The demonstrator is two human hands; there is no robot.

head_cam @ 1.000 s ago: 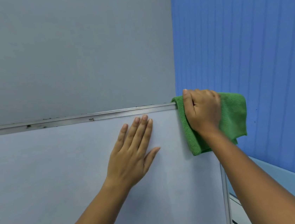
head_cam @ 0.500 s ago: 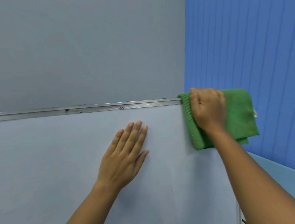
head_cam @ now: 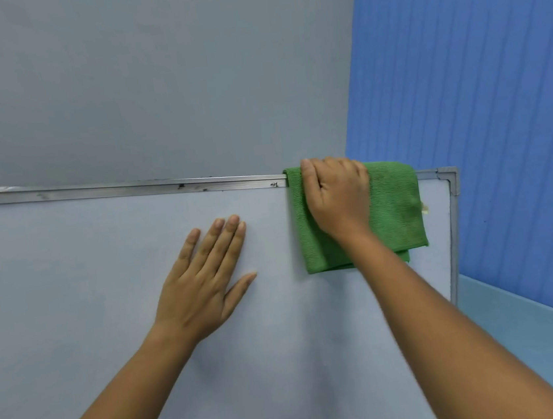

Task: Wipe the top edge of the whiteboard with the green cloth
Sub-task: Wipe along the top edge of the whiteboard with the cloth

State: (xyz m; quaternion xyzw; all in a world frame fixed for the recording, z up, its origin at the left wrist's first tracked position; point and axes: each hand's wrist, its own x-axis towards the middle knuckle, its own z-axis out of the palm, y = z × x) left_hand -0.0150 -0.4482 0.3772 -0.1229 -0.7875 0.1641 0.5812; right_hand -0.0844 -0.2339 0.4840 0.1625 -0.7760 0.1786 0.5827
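- While the right hand (head_cam: 337, 199) presses the cloth (head_cam: 395, 209) onto the frame, the head view shows the cloth folded over the top edge (head_cam: 121, 189) at the centre right of the frame, hanging down the front of the board (head_cam: 72, 301).
- Its fingers curl over the top and clamp the cloth against the rail; that hold likely lets the fabric wrap the edge, so top and front get wiped together.
- Left hand (head_cam: 204, 286) lies flat and spread on the board face, lower centre, holding nothing; I judge it steadies the board against the push of the wipe.
- The two hands are apart, the left one below and to the left of the cloth.
- Right of the cloth a short bit of rail runs to the corner (head_cam: 447, 174) at the right; to its left a long stretch of rail reaches the left border of the frame, with dark specks (head_cam: 181, 186) on it.
- By that dirt, most of the edge seems not yet wiped, so the task looks near its start.
- Gray wall (head_cam: 148, 68) fills the upper left, blue wall (head_cam: 476, 66) the upper right.
- Whether the cloth reaches the back of the rail is hidden.
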